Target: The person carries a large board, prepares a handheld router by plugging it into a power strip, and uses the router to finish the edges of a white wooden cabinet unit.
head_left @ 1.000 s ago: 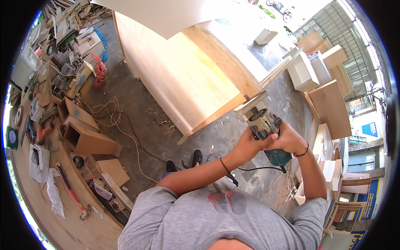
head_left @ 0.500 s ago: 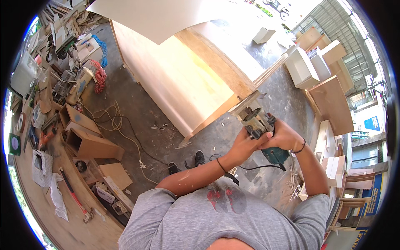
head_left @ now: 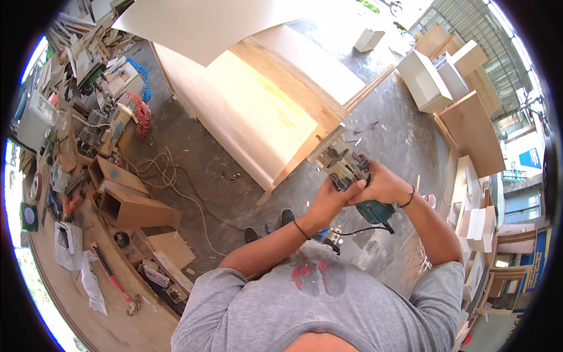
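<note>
Power tool [head_left: 353, 170] teal and dull grey; wristbands [head_left: 408, 198] black; shirt [head_left: 316, 308] grey, print [head_left: 333, 278] red and dark grey.

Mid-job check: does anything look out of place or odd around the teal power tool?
Mainly floor clutter: a pale cable lies in loose, tangled loops left of the shoes, a possible snag. A dark scrap lies loose beyond the teal power tool. No obvious spill.

The router [head_left: 343, 167] is just beside the panel's [head_left: 234, 105] near right corner. Left of the panel are hoses [head_left: 141, 114] and boxes [head_left: 155, 216]; right of it, drawers [head_left: 423, 82]. Over its far end is a sheet [head_left: 199, 29].
</note>
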`<move>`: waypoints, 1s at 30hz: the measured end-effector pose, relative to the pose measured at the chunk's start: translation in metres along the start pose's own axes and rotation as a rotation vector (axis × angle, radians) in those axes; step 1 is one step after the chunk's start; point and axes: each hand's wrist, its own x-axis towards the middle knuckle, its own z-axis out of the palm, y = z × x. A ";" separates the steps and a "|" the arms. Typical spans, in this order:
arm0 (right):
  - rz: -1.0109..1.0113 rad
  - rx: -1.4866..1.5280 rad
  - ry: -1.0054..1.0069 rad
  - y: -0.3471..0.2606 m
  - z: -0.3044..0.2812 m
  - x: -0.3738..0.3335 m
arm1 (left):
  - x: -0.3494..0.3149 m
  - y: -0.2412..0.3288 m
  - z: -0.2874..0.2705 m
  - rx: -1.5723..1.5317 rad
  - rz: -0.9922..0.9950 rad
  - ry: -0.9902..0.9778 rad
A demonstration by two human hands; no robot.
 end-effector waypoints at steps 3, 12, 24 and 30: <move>0.025 -0.031 0.015 -0.004 0.005 0.002 | -0.005 0.004 -0.004 0.022 -0.030 0.002; 0.047 -0.127 0.004 0.001 0.016 0.010 | -0.002 -0.021 -0.031 0.050 -0.106 0.092; 0.012 -0.119 0.023 0.046 0.041 0.030 | -0.002 -0.043 -0.068 0.084 -0.163 0.107; 0.078 -0.080 -0.025 0.061 0.051 0.037 | 0.000 -0.053 -0.086 0.092 -0.200 0.073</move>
